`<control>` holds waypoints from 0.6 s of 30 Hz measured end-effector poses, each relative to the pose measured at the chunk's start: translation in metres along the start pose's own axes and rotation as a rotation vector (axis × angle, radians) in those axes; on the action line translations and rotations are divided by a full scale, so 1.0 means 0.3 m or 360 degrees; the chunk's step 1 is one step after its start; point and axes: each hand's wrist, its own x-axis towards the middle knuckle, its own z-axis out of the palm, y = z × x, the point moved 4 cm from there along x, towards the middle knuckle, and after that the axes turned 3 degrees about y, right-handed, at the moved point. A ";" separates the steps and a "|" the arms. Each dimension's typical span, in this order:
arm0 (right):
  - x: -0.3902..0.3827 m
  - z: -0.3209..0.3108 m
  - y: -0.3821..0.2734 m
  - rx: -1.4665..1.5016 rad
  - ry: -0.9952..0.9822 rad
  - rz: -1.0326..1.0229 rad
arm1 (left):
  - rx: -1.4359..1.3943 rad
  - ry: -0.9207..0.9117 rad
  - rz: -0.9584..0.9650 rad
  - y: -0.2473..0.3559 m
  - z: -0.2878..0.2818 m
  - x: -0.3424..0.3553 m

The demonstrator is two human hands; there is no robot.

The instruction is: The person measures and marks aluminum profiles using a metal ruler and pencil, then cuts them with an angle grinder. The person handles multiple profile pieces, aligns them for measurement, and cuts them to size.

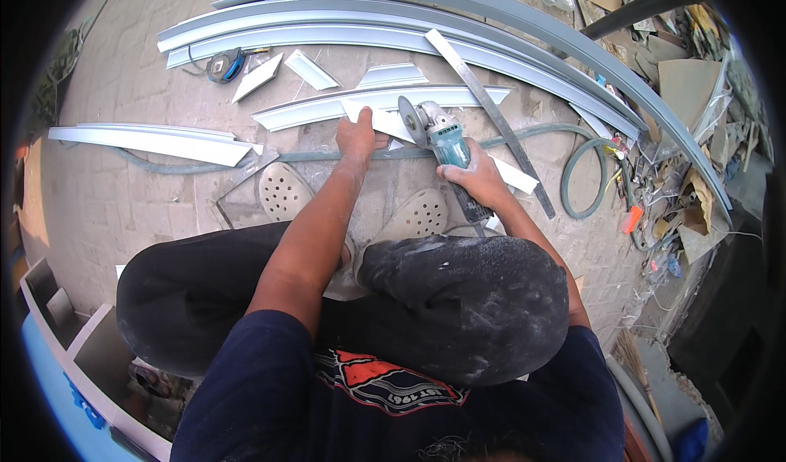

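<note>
With fingers wrapped round its teal body, my right hand (pixel 481 177) holds an angle grinder (pixel 449 147). Its disc (pixel 409 120) stands at the right part of a short white trim piece (pixel 387 121); whether they touch I cannot tell. My left hand (pixel 357 138) grips that piece by its left part, thumb on top and fingers partly hidden below. Just beyond lies a longer white moulding strip (pixel 303 112). A flat metal bar (pixel 491 110) slants across the ground right of the grinder.
Long grey-white mouldings (pixel 344 20) lie across the far side. A blue tape measure (pixel 225 65) and short offcuts (pixel 311 70) sit at far left. A grey hose (pixel 565 180) loops at right, beside scrap debris (pixel 688 110). More strips (pixel 155 144) lie left. My clogs (pixel 285 192) are close below.
</note>
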 end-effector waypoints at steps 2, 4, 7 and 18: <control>-0.001 0.007 -0.010 -0.0022 0.0007 0.0016 | -0.0008 0.0017 -0.0030 -0.009 -0.005 -0.001; -0.001 0.013 -0.019 -0.0010 -0.0021 0.0017 | -0.0044 0.0029 -0.0058 -0.021 -0.013 -0.005; 0.004 0.017 -0.028 -0.0023 -0.0047 -0.0004 | -0.0135 0.0029 -0.0124 -0.036 -0.026 -0.003; 0.020 0.006 -0.055 -0.0162 -0.0173 0.0014 | -0.0061 -0.0080 -0.0157 -0.040 -0.042 0.019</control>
